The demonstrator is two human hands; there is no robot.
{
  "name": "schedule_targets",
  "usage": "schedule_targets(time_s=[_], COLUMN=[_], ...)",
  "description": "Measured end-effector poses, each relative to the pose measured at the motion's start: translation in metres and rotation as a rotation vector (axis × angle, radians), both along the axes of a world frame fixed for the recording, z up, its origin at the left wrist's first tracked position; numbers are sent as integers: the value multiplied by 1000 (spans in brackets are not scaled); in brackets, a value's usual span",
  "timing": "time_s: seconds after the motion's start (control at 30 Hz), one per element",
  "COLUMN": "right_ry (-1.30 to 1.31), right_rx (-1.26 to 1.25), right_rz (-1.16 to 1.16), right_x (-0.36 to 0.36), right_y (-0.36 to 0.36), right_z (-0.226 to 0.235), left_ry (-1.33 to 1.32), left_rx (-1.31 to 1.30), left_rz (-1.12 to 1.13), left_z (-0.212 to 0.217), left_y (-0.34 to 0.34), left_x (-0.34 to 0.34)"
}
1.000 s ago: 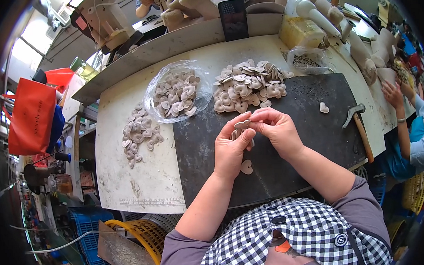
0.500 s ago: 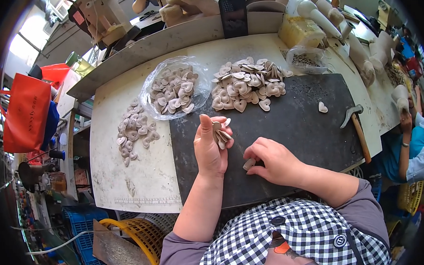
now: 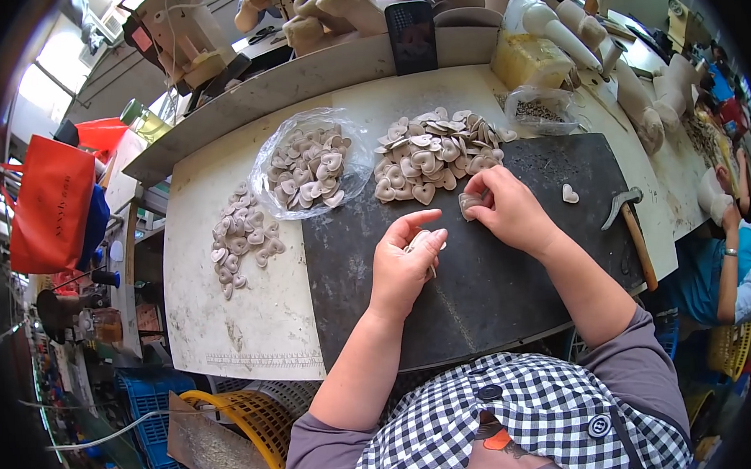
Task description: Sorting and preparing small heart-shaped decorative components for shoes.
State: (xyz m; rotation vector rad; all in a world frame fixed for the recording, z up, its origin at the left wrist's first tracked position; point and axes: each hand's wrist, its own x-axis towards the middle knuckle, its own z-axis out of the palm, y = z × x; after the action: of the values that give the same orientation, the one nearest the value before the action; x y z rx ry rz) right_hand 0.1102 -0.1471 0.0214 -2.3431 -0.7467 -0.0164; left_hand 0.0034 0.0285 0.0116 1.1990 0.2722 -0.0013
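Observation:
My left hand [image 3: 406, 262] rests on the dark slab [image 3: 511, 279] with a few beige heart-shaped pieces held between its fingers. My right hand [image 3: 508, 208] sits further back on the slab, pinching one heart piece [image 3: 468, 204] at the near edge of a heap of heart pieces [image 3: 435, 152]. A single heart piece [image 3: 570, 194] lies alone on the slab to the right.
A clear plastic bag of hearts [image 3: 310, 166] and a loose pile [image 3: 241, 236] lie on the white worktable [image 3: 229, 325]. A hammer [image 3: 635, 223] rests at the slab's right edge. A phone [image 3: 410, 36] leans on the back ledge. Another person [image 3: 724, 244] works at right.
My right hand moved from the slab's near part up to the heap and took a heart piece. My left hand shifted down and right with its pieces.

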Motion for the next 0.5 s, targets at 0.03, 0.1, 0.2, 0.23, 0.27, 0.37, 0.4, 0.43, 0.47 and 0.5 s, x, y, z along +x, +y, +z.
schedule_targets(time_s=[0.03, 0.1, 0.2, 0.23, 0.27, 0.37, 0.4, 0.43, 0.47, 0.5], right_ry=[217, 433, 635, 636, 666, 565, 259, -40, -171, -171], right_rx=[124, 250, 689, 693, 676, 682, 538, 389, 294, 296], right_rz=[17, 36, 175, 174, 178, 80, 31, -12, -36, -38], right_x=[-2, -10, -29, -29, -27, -17, -10, 0, 13, 18], right_y=[-1, -2, 2, 3, 3, 4, 4, 4, 2, 2], right_z=[3, 1, -13, -11, -5, 6, 7, 5, 1, -3], left_ry=[-25, -52, -96, -94, -92, -62, -64, -65, -89, -89], left_rx=[70, 142, 227, 230, 184, 96, -149, -393, -560, -557], left_rz=[12, 25, -5, -7, 29, 74, 50, 33, 3, 1], left_z=[-2, -3, -7, -8, -9, -7, -7, -8, -10, -14], left_y=[-3, -6, -8, -7, -6, 0, 2, 6, 10, 13], left_x=[0, 1, 1, 1, 1, 1, 1, 0, 0, 0])
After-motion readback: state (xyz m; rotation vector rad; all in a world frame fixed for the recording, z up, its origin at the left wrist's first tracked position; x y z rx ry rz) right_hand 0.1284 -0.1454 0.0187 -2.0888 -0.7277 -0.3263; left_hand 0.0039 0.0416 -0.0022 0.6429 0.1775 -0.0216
